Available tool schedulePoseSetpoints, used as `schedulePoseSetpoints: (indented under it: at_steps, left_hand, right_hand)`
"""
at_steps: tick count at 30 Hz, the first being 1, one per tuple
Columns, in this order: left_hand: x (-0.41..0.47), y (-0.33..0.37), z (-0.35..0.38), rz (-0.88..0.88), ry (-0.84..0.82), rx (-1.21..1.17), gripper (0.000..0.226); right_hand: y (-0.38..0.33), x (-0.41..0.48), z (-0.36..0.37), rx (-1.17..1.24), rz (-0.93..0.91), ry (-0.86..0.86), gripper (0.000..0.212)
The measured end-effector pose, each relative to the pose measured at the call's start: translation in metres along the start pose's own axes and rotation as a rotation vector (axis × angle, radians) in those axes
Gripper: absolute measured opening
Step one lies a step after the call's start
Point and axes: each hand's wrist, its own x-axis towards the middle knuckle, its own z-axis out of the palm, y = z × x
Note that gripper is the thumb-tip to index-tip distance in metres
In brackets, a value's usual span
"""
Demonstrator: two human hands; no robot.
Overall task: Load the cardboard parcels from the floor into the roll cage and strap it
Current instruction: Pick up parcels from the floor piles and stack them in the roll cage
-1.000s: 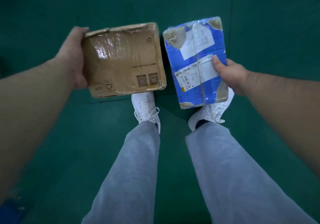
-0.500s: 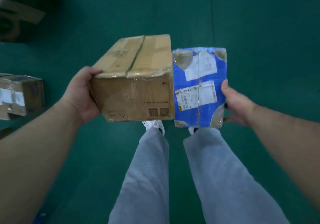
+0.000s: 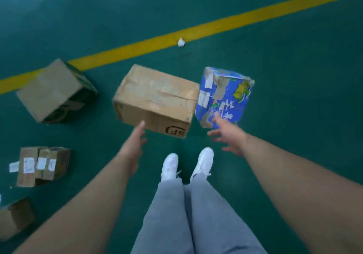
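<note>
A brown taped cardboard parcel (image 3: 155, 98) is ahead of my feet, tilted and blurred. A blue printed parcel (image 3: 224, 94) with white labels stands right beside it, also tilted. My left hand (image 3: 135, 141) reaches out with straight fingers, its fingertips at the brown parcel's near face. My right hand (image 3: 227, 135) is spread wide, its fingertips at the blue parcel's lower edge. Neither hand grips anything. I cannot tell whether the two parcels rest on the green floor or are still in the air. The roll cage is not in view.
More parcels lie to the left: a large brown box (image 3: 55, 90), a pair of small labelled boxes (image 3: 42, 165) and another box (image 3: 15, 216) at the bottom-left edge. A yellow floor line (image 3: 196, 31) runs diagonally behind, with a white scrap (image 3: 181, 42) on it.
Both hands have let go of their parcels, which now sit farther out and lower in front of me. The view has swung up, and the yellow line and more parcels on the left have come into sight.
</note>
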Motion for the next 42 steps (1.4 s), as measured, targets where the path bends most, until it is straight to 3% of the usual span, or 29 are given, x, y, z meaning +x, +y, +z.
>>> schedulePoseSetpoints:
  at_steps: [3,8,20,26,31,36,42]
  left_hand:
    - [-0.003,-0.012,0.026,-0.080,0.089,0.110,0.059]
    - [-0.035,-0.033,0.042,-0.113,-0.072,0.357,0.041]
    - [-0.035,0.012,0.064,-0.085,0.038,0.530,0.049]
    - [-0.005,0.045,0.101,-0.124,0.122,0.410,0.044]
    - [0.013,0.055,0.101,-0.160,0.116,0.218,0.043]
    - [0.042,0.048,0.059,-0.211,0.146,0.041,0.033]
    - [0.121,0.032,-0.008,-0.291,0.177,-0.078,0.043]
  right_hand:
    - [0.014,-0.015,0.019,-0.104,-0.021,0.079,0.048]
    - [0.061,-0.057,0.030,-0.182,-0.038,0.061,0.043]
    - [0.061,-0.036,-0.026,-0.207,-0.031,0.175,0.045]
    - [0.021,0.011,-0.053,-0.297,0.021,0.064,0.038]
    - [-0.042,0.035,-0.050,-0.614,-0.024,0.071,0.024]
    - [-0.103,0.067,-0.001,-0.846,-0.083,0.013,0.026]
    - [-0.147,0.137,0.073,-1.029,-0.121,-0.051,0.030]
